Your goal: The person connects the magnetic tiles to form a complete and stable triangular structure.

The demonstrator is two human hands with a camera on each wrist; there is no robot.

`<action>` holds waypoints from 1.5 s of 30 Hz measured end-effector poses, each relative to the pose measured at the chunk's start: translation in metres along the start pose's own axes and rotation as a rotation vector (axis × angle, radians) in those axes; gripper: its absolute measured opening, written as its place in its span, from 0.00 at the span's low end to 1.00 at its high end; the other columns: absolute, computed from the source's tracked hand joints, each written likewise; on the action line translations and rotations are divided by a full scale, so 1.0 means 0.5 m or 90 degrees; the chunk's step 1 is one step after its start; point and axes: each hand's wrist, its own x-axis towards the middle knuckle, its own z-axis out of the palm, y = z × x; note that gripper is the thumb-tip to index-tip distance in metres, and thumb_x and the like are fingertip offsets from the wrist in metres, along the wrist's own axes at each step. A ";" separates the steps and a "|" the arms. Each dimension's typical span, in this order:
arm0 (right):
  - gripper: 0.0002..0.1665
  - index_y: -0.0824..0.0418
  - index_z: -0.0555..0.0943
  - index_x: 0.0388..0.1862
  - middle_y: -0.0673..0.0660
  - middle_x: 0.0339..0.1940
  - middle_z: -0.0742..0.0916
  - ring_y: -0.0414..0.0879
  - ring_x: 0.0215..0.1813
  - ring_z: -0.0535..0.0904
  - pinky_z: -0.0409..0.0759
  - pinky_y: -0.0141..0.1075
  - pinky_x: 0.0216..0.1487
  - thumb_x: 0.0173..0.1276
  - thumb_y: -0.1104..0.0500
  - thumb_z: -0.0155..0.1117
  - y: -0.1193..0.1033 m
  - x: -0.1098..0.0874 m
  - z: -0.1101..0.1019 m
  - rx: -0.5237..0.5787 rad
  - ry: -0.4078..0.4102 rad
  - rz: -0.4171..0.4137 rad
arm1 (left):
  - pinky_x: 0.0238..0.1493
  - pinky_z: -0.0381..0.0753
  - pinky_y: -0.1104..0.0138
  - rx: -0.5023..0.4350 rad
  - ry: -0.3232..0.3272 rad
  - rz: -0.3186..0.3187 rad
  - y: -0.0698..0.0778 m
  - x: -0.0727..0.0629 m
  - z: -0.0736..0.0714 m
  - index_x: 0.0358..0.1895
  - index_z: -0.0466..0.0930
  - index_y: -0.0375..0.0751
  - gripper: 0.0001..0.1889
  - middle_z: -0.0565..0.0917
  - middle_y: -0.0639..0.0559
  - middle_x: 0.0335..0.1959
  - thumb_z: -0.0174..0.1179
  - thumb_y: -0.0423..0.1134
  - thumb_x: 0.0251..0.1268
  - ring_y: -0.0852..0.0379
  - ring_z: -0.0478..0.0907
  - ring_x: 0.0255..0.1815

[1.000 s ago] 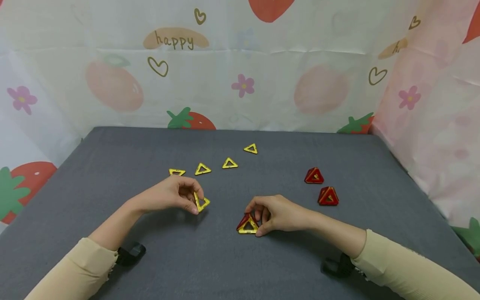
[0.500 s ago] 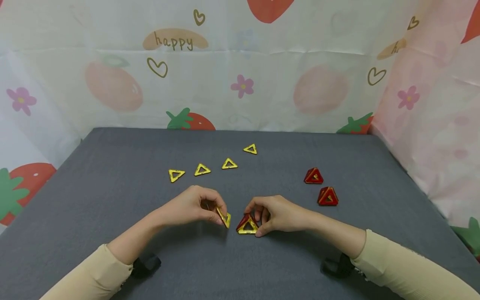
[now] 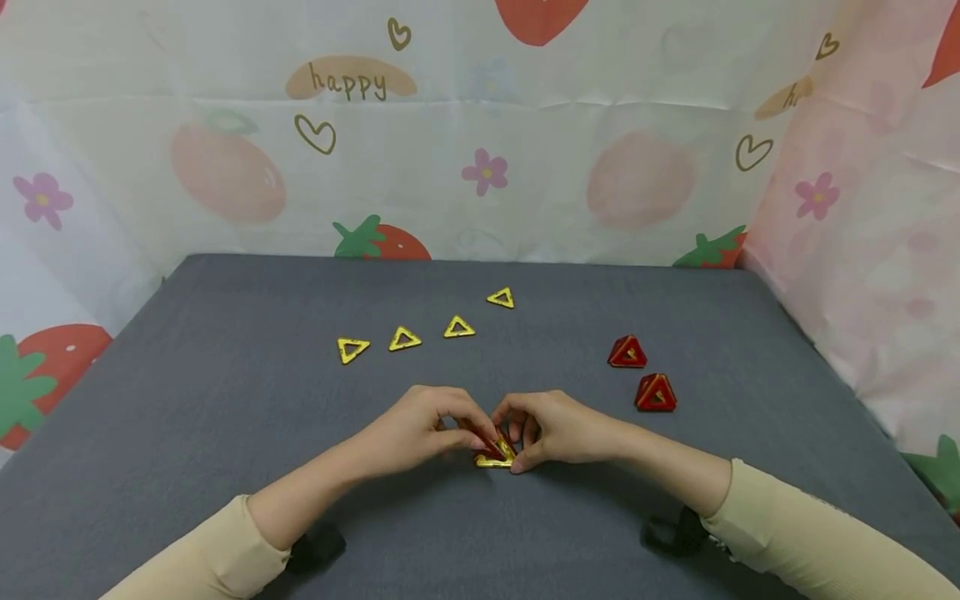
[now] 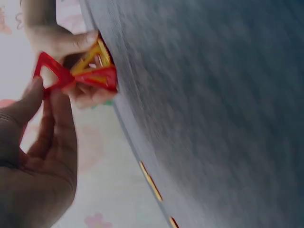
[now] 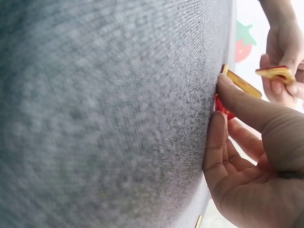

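Note:
My left hand (image 3: 435, 429) pinches a triangular tile (image 4: 65, 77) with an open centre, red on one face and yellow on the other. It tilts over a small structure of joined triangular tiles (image 3: 492, 464), one tip right at its top. My right hand (image 3: 555, 427) grips that structure from the right, low on the table. In the left wrist view the structure shows one yellow inner face and a red face (image 4: 108, 78). From the right wrist, a yellow tile (image 5: 244, 86) of it rises beyond the thumb; the fingers hide the rest.
Several flat yellow triangular tiles (image 3: 407, 346) lie in a slanting row toward the back. Two red pyramids of such tiles, one farther back (image 3: 627, 363) and one nearer (image 3: 657, 407), stand on the right. The grey table (image 3: 225, 358) ends at a printed curtain (image 3: 555, 208).
My left hand has moved right and slightly nearer with its tile, from beside the structure to over it, turning the tile as well. My right hand has kept its grip in place.

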 end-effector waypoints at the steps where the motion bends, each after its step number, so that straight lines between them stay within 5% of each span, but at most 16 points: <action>1: 0.25 0.53 0.79 0.53 0.51 0.35 0.83 0.36 0.30 0.79 0.80 0.29 0.33 0.56 0.55 0.78 -0.001 0.000 0.000 -0.001 0.001 0.000 | 0.28 0.81 0.71 0.015 0.014 0.000 0.003 0.001 0.004 0.44 0.88 0.49 0.08 0.86 0.54 0.38 0.65 0.38 0.63 0.60 0.80 0.31; 7: 0.25 0.53 0.78 0.51 0.49 0.34 0.82 0.35 0.31 0.79 0.80 0.29 0.34 0.56 0.54 0.78 0.000 0.000 -0.001 -0.017 0.009 -0.002 | 0.37 0.83 0.73 0.058 0.089 -0.031 0.018 0.011 0.025 0.43 0.84 0.45 0.08 0.87 0.54 0.35 0.68 0.38 0.61 0.69 0.81 0.34; 11: 0.26 0.53 0.78 0.52 0.49 0.34 0.82 0.36 0.30 0.78 0.79 0.29 0.33 0.56 0.55 0.78 0.001 0.000 -0.001 -0.011 0.008 0.005 | 0.34 0.83 0.73 0.051 0.113 -0.034 0.016 0.014 0.038 0.36 0.81 0.46 0.06 0.87 0.53 0.31 0.69 0.36 0.59 0.69 0.81 0.30; 22: 0.24 0.54 0.78 0.52 0.50 0.33 0.82 0.36 0.29 0.78 0.81 0.29 0.34 0.57 0.58 0.77 0.000 -0.002 0.000 0.000 0.005 0.000 | 0.31 0.80 0.78 0.104 0.141 -0.021 0.009 0.018 0.073 0.32 0.86 0.43 0.03 0.87 0.52 0.30 0.71 0.34 0.57 0.66 0.83 0.29; 32: 0.28 0.54 0.79 0.55 0.50 0.34 0.82 0.36 0.28 0.79 0.81 0.29 0.33 0.56 0.59 0.78 -0.002 -0.002 -0.001 0.001 0.004 0.001 | 0.26 0.77 0.78 0.122 0.155 -0.071 0.001 0.020 0.070 0.28 0.85 0.45 0.05 0.87 0.52 0.27 0.74 0.35 0.53 0.70 0.79 0.25; 45: 0.29 0.54 0.76 0.52 0.49 0.34 0.83 0.37 0.32 0.80 0.80 0.29 0.35 0.55 0.52 0.79 -0.007 -0.006 -0.002 0.012 0.007 0.009 | 0.25 0.75 0.78 0.147 0.159 -0.070 0.001 0.021 0.073 0.25 0.81 0.46 0.10 0.83 0.55 0.23 0.75 0.34 0.50 0.72 0.74 0.22</action>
